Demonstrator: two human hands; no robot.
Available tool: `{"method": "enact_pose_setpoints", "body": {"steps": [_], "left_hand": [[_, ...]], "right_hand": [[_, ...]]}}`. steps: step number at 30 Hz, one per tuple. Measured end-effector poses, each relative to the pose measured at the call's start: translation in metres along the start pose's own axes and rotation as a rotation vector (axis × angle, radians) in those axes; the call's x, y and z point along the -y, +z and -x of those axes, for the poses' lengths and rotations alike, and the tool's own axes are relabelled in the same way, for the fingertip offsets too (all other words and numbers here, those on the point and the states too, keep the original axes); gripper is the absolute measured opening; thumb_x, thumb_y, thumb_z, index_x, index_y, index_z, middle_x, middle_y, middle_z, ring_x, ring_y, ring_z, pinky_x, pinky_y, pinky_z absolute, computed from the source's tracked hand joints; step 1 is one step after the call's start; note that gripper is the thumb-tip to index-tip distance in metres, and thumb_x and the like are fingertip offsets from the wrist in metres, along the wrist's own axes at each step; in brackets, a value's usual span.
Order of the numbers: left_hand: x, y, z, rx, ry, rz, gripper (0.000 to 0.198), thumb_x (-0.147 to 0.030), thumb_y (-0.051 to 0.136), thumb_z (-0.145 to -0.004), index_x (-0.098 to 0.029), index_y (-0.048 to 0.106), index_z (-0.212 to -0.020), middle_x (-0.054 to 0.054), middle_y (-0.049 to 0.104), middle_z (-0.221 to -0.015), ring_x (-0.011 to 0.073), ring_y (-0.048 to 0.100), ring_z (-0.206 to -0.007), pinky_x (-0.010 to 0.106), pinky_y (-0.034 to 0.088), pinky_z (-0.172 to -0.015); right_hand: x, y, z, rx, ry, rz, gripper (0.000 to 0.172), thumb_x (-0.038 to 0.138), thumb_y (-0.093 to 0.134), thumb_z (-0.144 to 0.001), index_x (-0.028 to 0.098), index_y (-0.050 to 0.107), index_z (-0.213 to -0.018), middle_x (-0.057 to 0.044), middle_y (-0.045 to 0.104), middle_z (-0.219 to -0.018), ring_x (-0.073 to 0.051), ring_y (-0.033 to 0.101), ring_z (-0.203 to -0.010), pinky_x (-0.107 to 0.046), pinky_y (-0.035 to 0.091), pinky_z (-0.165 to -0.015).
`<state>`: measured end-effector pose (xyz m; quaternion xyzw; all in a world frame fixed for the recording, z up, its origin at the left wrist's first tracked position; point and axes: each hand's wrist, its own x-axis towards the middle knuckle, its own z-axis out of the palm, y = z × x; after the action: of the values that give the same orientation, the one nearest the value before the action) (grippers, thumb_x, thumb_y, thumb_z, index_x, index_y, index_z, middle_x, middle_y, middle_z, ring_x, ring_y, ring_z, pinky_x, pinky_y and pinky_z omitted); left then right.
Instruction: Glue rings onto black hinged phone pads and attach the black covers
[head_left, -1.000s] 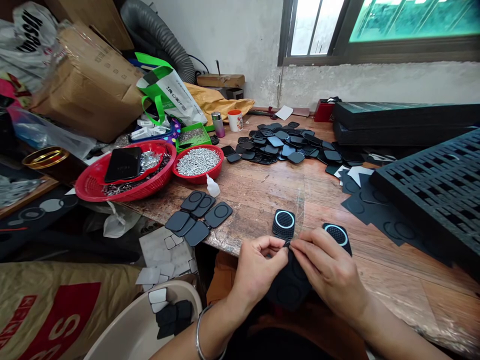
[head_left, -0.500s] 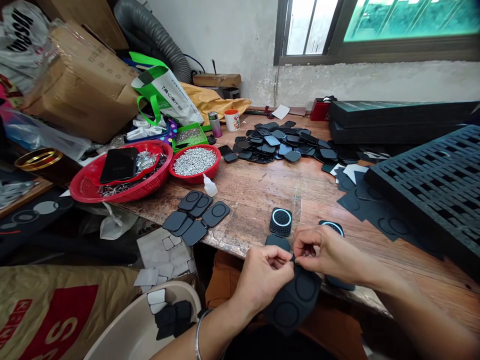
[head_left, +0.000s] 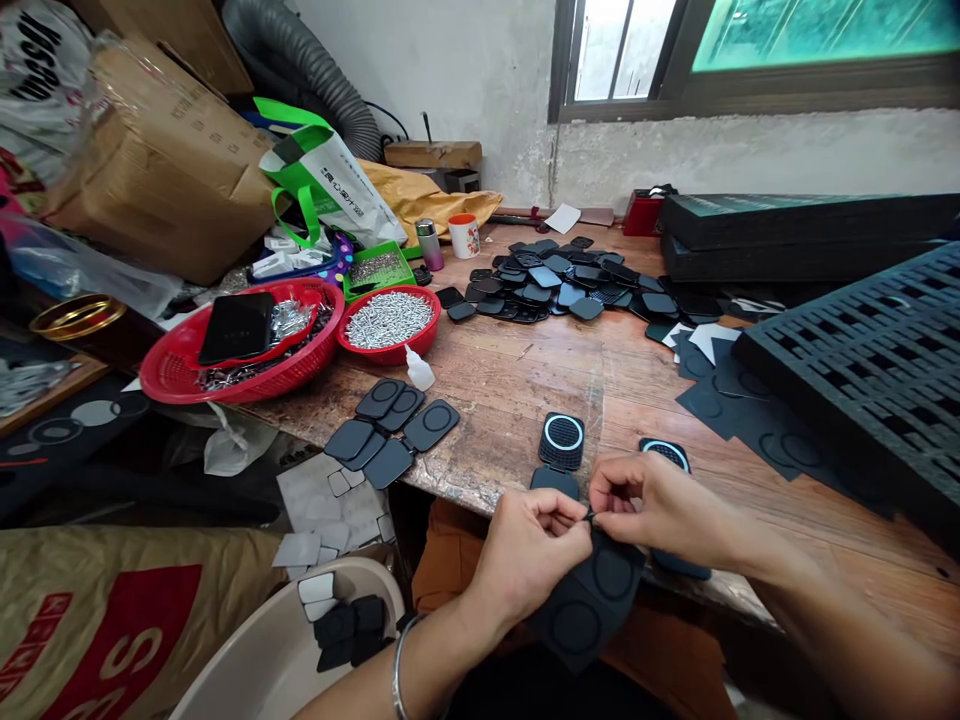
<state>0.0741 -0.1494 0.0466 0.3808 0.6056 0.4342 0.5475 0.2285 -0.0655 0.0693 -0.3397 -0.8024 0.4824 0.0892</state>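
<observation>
Both hands pinch the upper edge of a dark sheet with round ring outlines (head_left: 576, 625), held over the table's front edge. My left hand (head_left: 529, 550) grips it with thumb and forefinger. Fingertips of my right hand (head_left: 652, 510) press together close beside the left ones at the same edge. Just beyond the hands lies an unfolded black hinged piece with a white ring (head_left: 562, 440). A second black piece with a white ring (head_left: 664, 455) lies partly hidden behind my right hand and wrist.
Several joined black square pieces (head_left: 386, 465) lie left, near a small white dropper bottle (head_left: 420, 370). Red baskets (head_left: 244, 385) of metal parts stand behind. A heap of black pieces (head_left: 540, 285) fills the back; slotted black foam (head_left: 862, 340) lies right. A beige basin (head_left: 247, 680) stands below left.
Almost nothing differs. My pinching fingers have shifted very slightly to the right along the sheet's edge, and the camera view has tilted a little.
</observation>
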Motion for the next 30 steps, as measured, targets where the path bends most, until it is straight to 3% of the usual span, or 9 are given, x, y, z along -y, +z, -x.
{"method": "enact_pose_setpoints", "body": {"steps": [6, 10, 17, 27, 30], "left_hand": [[-0.005, -0.004, -0.004, -0.008, -0.034, 0.121, 0.010, -0.019, 0.067, -0.062, -0.010, 0.068, -0.068, 0.004, 0.068, -0.064, 0.0120, 0.058, -0.056, 0.021, 0.043, -0.056], [-0.009, -0.005, -0.005, -0.018, -0.034, 0.141, 0.009, -0.019, 0.067, -0.062, -0.012, 0.069, -0.067, 0.003, 0.068, -0.064, 0.0118, 0.060, -0.057, 0.020, 0.044, -0.056], [-0.009, -0.004, -0.002, -0.011, -0.019, 0.115, 0.009, -0.017, 0.065, -0.063, -0.011, 0.069, -0.067, 0.004, 0.068, -0.064, 0.0116, 0.058, -0.056, 0.020, 0.043, -0.056], [-0.003, 0.000, 0.000, -0.007, -0.017, 0.058, 0.008, -0.015, 0.065, -0.062, -0.011, 0.068, -0.067, 0.004, 0.067, -0.064, 0.0119, 0.057, -0.056, 0.021, 0.042, -0.055], [-0.007, 0.001, -0.001, -0.013, -0.007, 0.089, 0.007, -0.015, 0.065, -0.062, -0.011, 0.068, -0.068, 0.003, 0.067, -0.064, 0.0111, 0.057, -0.057, 0.020, 0.042, -0.056]], "right_hand": [[0.003, 0.015, 0.007, -0.344, -0.231, 0.155, 0.010, 0.010, 0.056, -0.079, 0.018, 0.057, -0.074, -0.002, 0.057, -0.076, -0.013, 0.054, -0.067, -0.025, 0.044, -0.058], [0.003, 0.022, 0.012, -0.452, -0.353, 0.205, 0.013, 0.010, 0.052, -0.085, 0.019, 0.056, -0.077, -0.003, 0.056, -0.078, -0.014, 0.056, -0.071, -0.027, 0.045, -0.062], [0.004, 0.025, 0.015, -0.437, -0.401, 0.263, 0.013, 0.010, 0.049, -0.089, 0.017, 0.057, -0.082, -0.004, 0.055, -0.080, -0.013, 0.056, -0.071, -0.026, 0.046, -0.064], [0.001, 0.016, 0.012, -0.233, -0.158, 0.195, 0.017, 0.007, 0.052, -0.080, 0.019, 0.054, -0.067, 0.000, 0.054, -0.070, -0.011, 0.052, -0.062, -0.024, 0.039, -0.054], [0.004, 0.017, 0.013, -0.251, -0.140, 0.167, 0.018, 0.007, 0.052, -0.078, 0.019, 0.053, -0.065, 0.001, 0.054, -0.067, -0.011, 0.051, -0.059, -0.024, 0.039, -0.053]]}}
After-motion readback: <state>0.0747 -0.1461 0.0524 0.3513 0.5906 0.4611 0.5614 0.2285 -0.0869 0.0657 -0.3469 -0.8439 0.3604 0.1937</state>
